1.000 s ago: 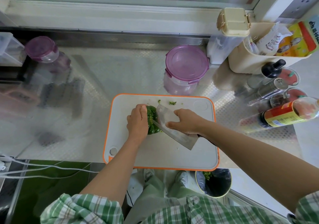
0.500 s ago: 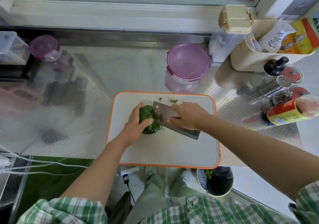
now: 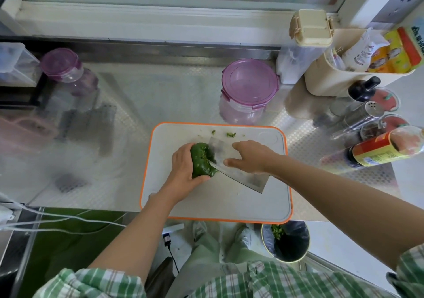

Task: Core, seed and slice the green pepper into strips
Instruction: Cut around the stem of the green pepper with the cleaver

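The left hand (image 3: 183, 169) grips the green pepper (image 3: 200, 161), which sits between it and the right hand (image 3: 252, 157) holding the cleaver (image 3: 249, 179).

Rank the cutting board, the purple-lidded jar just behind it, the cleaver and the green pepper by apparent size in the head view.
1. cutting board
2. purple-lidded jar
3. cleaver, close to the jar; the right hand hides part, so this order is unsure
4. green pepper, partly under the left hand
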### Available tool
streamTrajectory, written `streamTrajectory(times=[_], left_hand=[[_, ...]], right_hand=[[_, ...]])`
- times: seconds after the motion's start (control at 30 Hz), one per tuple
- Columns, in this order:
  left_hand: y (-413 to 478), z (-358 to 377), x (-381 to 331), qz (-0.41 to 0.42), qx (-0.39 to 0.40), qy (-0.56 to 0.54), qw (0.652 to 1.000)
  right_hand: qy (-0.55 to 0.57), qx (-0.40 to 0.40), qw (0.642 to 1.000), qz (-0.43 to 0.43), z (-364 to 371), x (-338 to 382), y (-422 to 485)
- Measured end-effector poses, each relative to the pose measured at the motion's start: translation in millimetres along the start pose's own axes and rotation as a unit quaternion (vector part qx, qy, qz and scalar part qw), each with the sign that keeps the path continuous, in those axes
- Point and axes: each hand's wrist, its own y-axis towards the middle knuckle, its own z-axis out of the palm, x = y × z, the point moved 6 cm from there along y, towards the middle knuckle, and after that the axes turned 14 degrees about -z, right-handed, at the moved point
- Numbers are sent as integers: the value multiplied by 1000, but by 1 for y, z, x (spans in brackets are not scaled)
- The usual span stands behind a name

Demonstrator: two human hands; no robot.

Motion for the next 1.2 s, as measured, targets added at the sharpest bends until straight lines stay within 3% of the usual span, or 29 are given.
streamTrajectory(times=[0.23,0.47,1.2], left_hand=[[-4,6,-4,23,-49,16,998],[-3,-2,4,18,1,7,1000],[-15,7,-2,44,-103,20,993]], right_hand=[[11,19,1000,2,-4,-1,-4],[-73,35,997,-21,-11,5,-9],[123,38,990,60,10,-16,-21]])
